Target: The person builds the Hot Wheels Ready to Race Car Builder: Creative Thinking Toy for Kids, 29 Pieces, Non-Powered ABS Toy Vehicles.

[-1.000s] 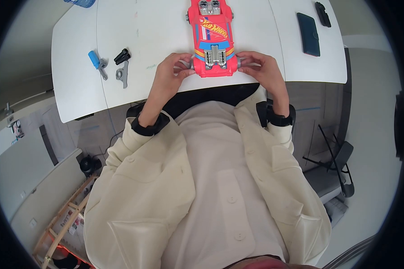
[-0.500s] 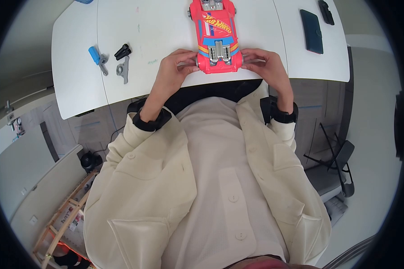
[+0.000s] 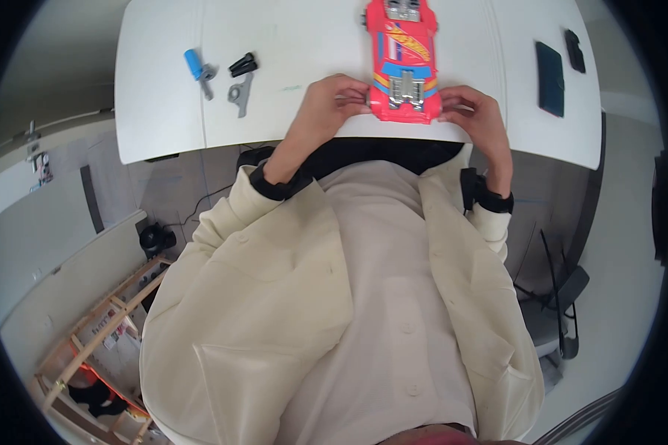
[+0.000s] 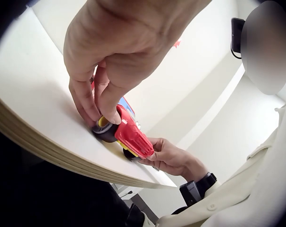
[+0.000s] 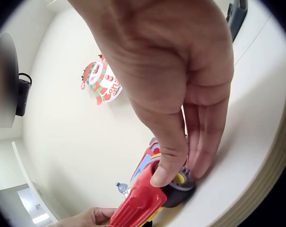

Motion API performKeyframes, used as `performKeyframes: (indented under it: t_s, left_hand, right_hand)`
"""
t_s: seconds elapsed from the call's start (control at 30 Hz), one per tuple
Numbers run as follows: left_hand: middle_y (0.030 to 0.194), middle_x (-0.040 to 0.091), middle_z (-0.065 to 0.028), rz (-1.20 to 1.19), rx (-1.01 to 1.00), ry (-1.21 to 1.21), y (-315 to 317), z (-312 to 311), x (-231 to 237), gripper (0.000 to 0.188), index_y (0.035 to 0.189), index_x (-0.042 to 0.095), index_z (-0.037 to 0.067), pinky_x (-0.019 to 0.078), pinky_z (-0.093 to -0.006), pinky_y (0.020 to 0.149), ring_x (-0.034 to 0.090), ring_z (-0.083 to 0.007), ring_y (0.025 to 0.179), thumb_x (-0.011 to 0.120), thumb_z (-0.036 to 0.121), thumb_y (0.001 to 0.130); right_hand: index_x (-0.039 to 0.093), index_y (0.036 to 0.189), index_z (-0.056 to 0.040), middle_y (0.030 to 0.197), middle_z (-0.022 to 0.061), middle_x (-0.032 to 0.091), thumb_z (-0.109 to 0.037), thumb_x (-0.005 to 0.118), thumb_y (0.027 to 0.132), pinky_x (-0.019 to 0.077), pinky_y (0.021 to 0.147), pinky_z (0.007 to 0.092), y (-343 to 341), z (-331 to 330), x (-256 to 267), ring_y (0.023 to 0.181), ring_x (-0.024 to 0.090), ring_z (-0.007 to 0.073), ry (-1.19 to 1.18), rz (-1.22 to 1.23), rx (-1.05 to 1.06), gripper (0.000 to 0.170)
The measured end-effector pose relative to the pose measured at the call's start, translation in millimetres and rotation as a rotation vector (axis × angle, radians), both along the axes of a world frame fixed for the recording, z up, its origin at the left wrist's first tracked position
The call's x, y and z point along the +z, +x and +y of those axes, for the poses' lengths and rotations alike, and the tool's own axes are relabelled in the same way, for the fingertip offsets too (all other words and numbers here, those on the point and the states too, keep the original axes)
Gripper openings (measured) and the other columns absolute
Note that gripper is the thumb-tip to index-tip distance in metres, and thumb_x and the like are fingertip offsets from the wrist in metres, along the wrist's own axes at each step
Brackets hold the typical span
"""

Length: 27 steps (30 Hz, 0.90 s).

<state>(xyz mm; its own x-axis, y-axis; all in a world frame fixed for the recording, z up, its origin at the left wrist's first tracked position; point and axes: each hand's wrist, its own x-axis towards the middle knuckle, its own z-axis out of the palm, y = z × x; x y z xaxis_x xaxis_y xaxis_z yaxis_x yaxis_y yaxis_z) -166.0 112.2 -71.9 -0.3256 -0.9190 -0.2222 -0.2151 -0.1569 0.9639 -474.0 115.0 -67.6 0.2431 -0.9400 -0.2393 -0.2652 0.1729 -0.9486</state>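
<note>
A red toy car point(image 3: 404, 67) with blue and yellow stripes and a silver engine stands on the white table point(image 3: 289, 44), one end at the near edge. At its left near corner my left hand point(image 3: 323, 107) pinches a black wheel point(image 4: 105, 133) with a yellow hub, thumb on the upper side and fingers on the outer face. My right hand point(image 3: 481, 119) pinches the matching wheel point(image 5: 179, 195) at the right corner, its thumb lying along the top. Both palms hang over the wheels and hide part of them.
Left of the car lie a blue-handled piece point(image 3: 193, 62), a grey toy part point(image 3: 239, 96) and black pieces point(image 3: 243, 64). A dark phone case point(image 3: 550, 78) and a black object point(image 3: 574, 51) lie at the right. Behind on the right stands a chair point(image 3: 564, 297).
The head view has swung, so table and car sit farther right in it. Both hands stay at the wheels, and less grey shows between the fingers and the car's sides.
</note>
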Motion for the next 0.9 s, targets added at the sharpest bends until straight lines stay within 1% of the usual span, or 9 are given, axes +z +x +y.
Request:
performKeyframes:
  t_s: [0.23,0.3,0.37,0.4,0.43,0.5,0.7,0.83,0.9]
  left_hand:
    - [0.119,0.062,-0.0087,-0.104,-0.021,-0.168,12.8,-1.7,15.2,0.04,0.121,0.065,0.0,0.0583,-0.0306,0.092,0.068,-0.0176,0.1,0.078,-0.002,0.084]
    - [0.118,0.062,-0.0081,-0.151,0.045,-0.186,34.7,-14.1,25.0,0.037,0.12,0.067,0.004,0.0587,-0.0307,0.088,0.067,-0.0175,0.1,0.078,0.0,0.084]
    - [0.115,0.062,-0.0092,-0.423,0.045,-0.452,77.0,-35.2,26.9,0.035,0.113,0.072,0.008,0.0574,-0.0334,0.081,0.065,-0.0205,0.098,0.08,0.001,0.08]
    - [0.112,0.062,-0.0119,-0.704,0.106,-0.611,96.5,-41.4,25.2,0.032,0.103,0.074,0.01,0.0527,-0.0413,0.09,0.061,-0.0317,0.102,0.082,0.003,0.073]
    - [0.111,0.061,-0.0126,-0.968,0.144,-0.684,109.5,-43.4,28.9,0.034,0.103,0.075,0.012,0.0484,-0.0449,0.095,0.058,-0.0358,0.106,0.082,0.003,0.071]
    - [0.107,0.062,-0.0118,-1.158,0.12,-0.665,132.8,-51.4,27.2,0.036,0.104,0.075,0.015,0.05,-0.0446,0.091,0.059,-0.0352,0.104,0.082,0.002,0.072]
    - [0.1,0.061,-0.0126,-0.901,-0.03,-0.442,163.8,-86.5,8.5,0.036,0.107,0.072,0.014,0.0526,-0.041,0.081,0.063,-0.0351,0.095,0.079,-0.001,0.075]
    - [0.099,0.06,-0.0127,-0.86,-0.077,-0.498,145.9,-90.8,14.7,0.034,0.109,0.067,0.01,0.0508,-0.0381,0.084,0.063,-0.0321,0.093,0.073,-0.004,0.079]
    - [0.098,0.059,-0.0141,-0.719,-0.115,-0.625,135.3,-95.4,8.7,0.031,0.111,0.062,0.007,0.0503,-0.0401,0.083,0.062,-0.034,0.09,0.071,-0.003,0.082]
  right_hand:
    - [0.067,0.119,0.0046,0.112,0.0093,0.071,0.013,0.074,0.076,0.0583,0.087,0.0307,2.3,-0.2,9.3,0.099,0.067,0.0171,0.05,0.053,0.014,0.045]
    - [0.068,0.119,0.0026,0.113,0.0081,0.07,0.01,0.076,0.077,0.0583,0.085,0.0317,0.5,1.7,16.1,0.098,0.067,0.0171,-0.046,0.122,0.027,0.044]
    - [0.068,0.118,0.0007,0.113,0.007,0.07,0.008,0.077,0.077,0.0579,0.084,0.0316,-1.5,3.7,23.8,0.097,0.068,0.0168,-0.049,0.16,-0.004,0.043]
    - [0.069,0.117,-0.0011,0.112,0.0059,0.07,0.006,0.078,0.077,0.0575,0.082,0.0316,-2.3,3.7,27.5,0.097,0.068,0.0165,-0.05,0.201,-0.036,0.042]
    - [0.069,0.117,-0.0011,0.112,0.0059,0.07,0.006,0.078,0.077,0.0575,0.082,0.0316,-2.4,3.0,30.9,0.097,0.068,0.0165,-0.053,0.201,-0.037,0.042]
    - [0.07,0.115,-0.0039,0.111,0.0043,0.07,0.003,0.079,0.078,0.0567,0.081,0.0308,-2.0,1.8,37.7,0.096,0.068,0.0154,-0.067,0.236,-0.091,0.038]
    - [0.072,0.11,-0.004,0.109,0.003,0.07,-0.001,0.078,0.083,0.0563,0.08,0.0304,0.9,-0.7,50.8,0.094,0.068,0.0146,-0.156,0.253,-0.105,0.029]
    - [0.072,0.108,-0.0038,0.108,0.003,0.071,-0.003,0.077,0.084,0.0563,0.081,0.0302,4.7,1.3,60.1,0.093,0.068,0.0141,-0.187,0.232,-0.116,0.025]
    - [0.072,0.108,-0.004,0.108,0.0032,0.071,-0.003,0.076,0.086,0.0562,0.08,0.0293,7.2,2.2,64.5,0.092,0.068,0.0136,-0.216,0.236,-0.116,0.022]
